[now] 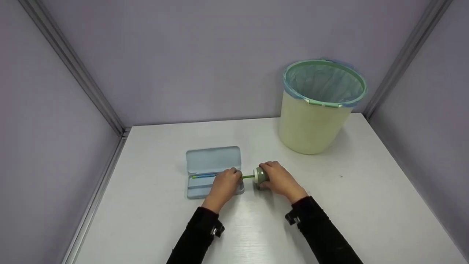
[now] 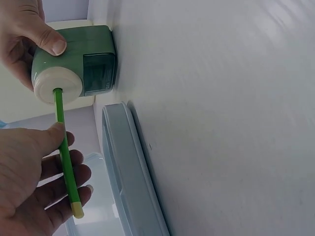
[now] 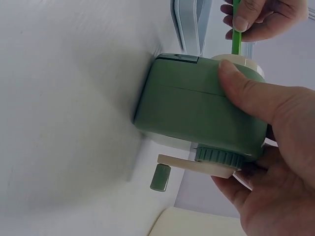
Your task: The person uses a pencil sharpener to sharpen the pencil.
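My left hand (image 1: 226,182) pinches a green pencil (image 2: 66,162) between thumb and fingers, its yellow end pointing away from the sharpener. The pencil's other end sits in the hole of the cream front of a green crank pencil sharpener (image 3: 197,103). Around the sharpener's body, my right hand (image 1: 280,179) keeps its grip, thumb on one side and fingers on the other. A cream crank arm with a green knob (image 3: 160,178) sticks out at its back. Under and beside the left hand lies an open light blue pencil case (image 1: 213,159), with a blue pencil (image 1: 206,175) in it.
A pale yellow bin (image 1: 309,124) with a bluish liner and green rim stands at the back right of the white table (image 1: 154,227). Grey-lilac panels (image 1: 205,62) enclose the back and both sides. A small dark speck (image 1: 341,176) lies on the right.
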Demonstrator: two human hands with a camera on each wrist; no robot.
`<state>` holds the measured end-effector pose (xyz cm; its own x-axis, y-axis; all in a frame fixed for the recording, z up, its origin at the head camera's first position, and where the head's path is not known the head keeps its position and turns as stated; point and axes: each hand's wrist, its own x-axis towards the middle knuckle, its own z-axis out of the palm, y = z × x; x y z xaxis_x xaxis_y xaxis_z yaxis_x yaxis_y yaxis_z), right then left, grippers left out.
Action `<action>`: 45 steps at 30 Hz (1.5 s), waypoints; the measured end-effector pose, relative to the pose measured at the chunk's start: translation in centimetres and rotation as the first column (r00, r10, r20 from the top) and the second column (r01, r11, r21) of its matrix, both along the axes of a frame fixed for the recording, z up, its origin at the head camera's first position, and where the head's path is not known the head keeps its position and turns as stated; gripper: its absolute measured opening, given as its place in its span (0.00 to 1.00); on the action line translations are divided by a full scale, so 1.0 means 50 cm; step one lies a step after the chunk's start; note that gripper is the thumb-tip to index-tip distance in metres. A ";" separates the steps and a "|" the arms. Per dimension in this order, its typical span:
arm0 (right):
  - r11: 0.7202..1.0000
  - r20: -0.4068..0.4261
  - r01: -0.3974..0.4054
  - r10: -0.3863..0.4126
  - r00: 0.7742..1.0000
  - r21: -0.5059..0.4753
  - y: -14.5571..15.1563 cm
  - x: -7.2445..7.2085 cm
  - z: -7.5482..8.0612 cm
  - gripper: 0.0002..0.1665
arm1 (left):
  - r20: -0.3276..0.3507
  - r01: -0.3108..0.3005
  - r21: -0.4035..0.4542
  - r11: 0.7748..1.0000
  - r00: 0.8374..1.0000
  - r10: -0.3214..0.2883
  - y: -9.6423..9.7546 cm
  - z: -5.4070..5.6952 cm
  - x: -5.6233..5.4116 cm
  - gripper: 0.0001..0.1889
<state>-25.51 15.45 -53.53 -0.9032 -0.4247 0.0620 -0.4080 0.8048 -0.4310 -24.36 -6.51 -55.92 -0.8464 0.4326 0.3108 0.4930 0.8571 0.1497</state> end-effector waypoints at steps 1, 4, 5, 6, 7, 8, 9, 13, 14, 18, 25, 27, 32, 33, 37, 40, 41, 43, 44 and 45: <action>1.000 0.001 0.003 -0.003 1.000 0.000 0.000 0.000 0.000 0.36 | 0.014 -0.001 0.005 1.000 1.000 0.001 -0.002 0.000 0.000 0.04; 1.000 0.009 0.013 -0.013 1.000 0.005 0.001 -0.001 0.001 0.36 | 0.049 0.002 0.018 1.000 0.999 -0.003 -0.007 0.001 0.000 0.06; 1.000 0.011 0.016 -0.016 1.000 0.008 0.001 -0.001 0.001 0.36 | 0.058 0.005 0.022 1.000 0.998 -0.007 -0.008 0.001 0.000 0.06; 1.000 0.011 0.017 -0.017 1.000 0.012 0.001 -0.002 0.001 0.36 | 0.064 0.009 0.024 1.000 0.998 -0.011 -0.008 0.002 0.000 0.06; 1.000 0.011 0.016 -0.016 1.000 0.017 0.002 -0.002 0.000 0.36 | 0.065 0.014 0.025 1.000 0.998 -0.016 -0.009 0.002 0.000 0.05; 1.000 0.005 0.011 -0.011 1.000 0.028 0.002 -0.003 0.000 0.37 | 0.059 0.020 0.022 1.000 0.998 -0.022 -0.009 0.001 -0.001 0.05; 0.999 -0.001 0.004 -0.004 1.000 0.037 0.003 -0.003 0.000 0.37 | 0.053 0.026 0.018 1.000 0.998 -0.027 -0.008 0.001 -0.001 0.05; 0.997 -0.036 -0.023 0.026 0.999 0.068 0.007 -0.002 -0.001 0.38 | 0.050 0.037 0.008 0.999 0.998 -0.037 -0.004 0.001 -0.004 0.04; 0.997 -0.042 -0.029 0.032 0.999 0.072 0.008 -0.002 -0.001 0.38 | 0.058 0.037 0.011 0.999 0.998 -0.037 -0.003 0.002 -0.004 0.04; 0.998 -0.039 -0.025 0.027 0.999 0.051 0.010 -0.003 0.001 0.37 | 0.111 0.031 0.038 0.999 0.993 -0.035 0.003 0.008 -0.011 0.05; 1.000 -0.005 -0.010 0.010 1.000 0.020 0.009 -0.009 0.002 0.37 | 0.152 0.030 0.083 0.996 0.987 -0.042 0.004 0.017 -0.018 0.05; 1.000 0.005 -0.007 0.007 1.000 0.018 0.008 -0.008 0.001 0.38 | 0.161 0.024 0.089 0.996 0.986 -0.038 0.003 0.016 -0.017 0.06; 1.000 0.019 -0.005 0.004 1.000 0.027 0.006 -0.005 0.000 0.39 | 0.107 0.040 0.062 0.997 0.993 -0.046 0.000 0.012 -0.015 0.05; 1.000 0.021 -0.004 0.004 1.000 0.029 0.005 -0.006 0.000 0.39 | 0.082 0.048 0.051 0.998 0.995 -0.052 0.000 0.012 -0.015 0.05; 0.999 0.021 -0.006 0.005 1.000 0.034 0.003 -0.004 0.001 0.39 | -0.040 0.077 0.015 0.997 0.996 -0.076 -0.001 0.007 -0.014 0.04; 1.000 0.025 -0.002 0.001 1.000 0.021 0.003 -0.002 0.004 0.39 | -0.119 0.089 0.001 0.996 0.989 -0.088 -0.001 0.002 -0.015 0.07; 1.000 0.026 0.001 -0.001 1.000 0.016 0.004 0.000 0.006 0.39 | -0.141 0.094 0.001 0.996 0.986 -0.093 0.000 0.000 -0.015 0.07; 1.000 0.030 0.010 -0.011 0.999 0.010 0.005 0.001 0.007 0.39 | -0.175 0.106 0.000 0.994 0.979 -0.104 0.001 -0.003 -0.017 0.08; 1.000 0.033 0.015 -0.015 0.999 0.006 0.006 0.002 0.008 0.40 | -0.187 0.110 0.000 0.994 0.976 -0.108 0.002 -0.004 -0.018 0.08; 1.000 0.033 0.017 -0.017 0.999 0.005 0.007 0.002 0.008 0.40 | -0.193 0.112 0.004 0.994 0.975 -0.109 0.003 -0.004 -0.018 0.07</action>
<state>-25.42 15.78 -53.13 -0.9118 -0.4094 0.0298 -0.3798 0.8138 -0.4400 -25.27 -6.37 -56.13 -0.7176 0.5142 0.4696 0.6052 0.7942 0.0552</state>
